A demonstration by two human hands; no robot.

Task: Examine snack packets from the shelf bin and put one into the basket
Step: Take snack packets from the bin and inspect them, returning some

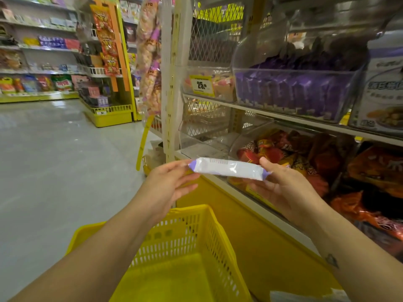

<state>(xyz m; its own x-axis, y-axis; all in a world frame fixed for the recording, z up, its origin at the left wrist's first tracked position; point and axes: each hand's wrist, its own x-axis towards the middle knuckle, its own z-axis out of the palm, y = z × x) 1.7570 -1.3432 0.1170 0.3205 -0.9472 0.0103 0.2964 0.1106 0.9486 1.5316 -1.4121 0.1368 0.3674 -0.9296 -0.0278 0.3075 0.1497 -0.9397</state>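
A snack packet (226,168), white on the side that shows and purple at both crimped ends, lies level in the air between two bare hands, in front of the lower shelf edge and above the far rim of a yellow basket (213,247). The left grip (168,184) pinches the packet's left end, thumb on top and fingers curled beneath. The right grip (281,188) clamps the right end, its thumb pressed against the far side and its palm turned up under the packet. The basket sits near and low, its lattice walls showing between the two forearms. To the right, on the upper shelf, a clear bin (294,92) holds rows of purple packets, and just left of it a yellow price tag (201,85) reads 25. Below that shelf, orange and red packets (283,153) fill another clear bin directly behind the right grip. A pale floor (54,160) stretches away on the left.
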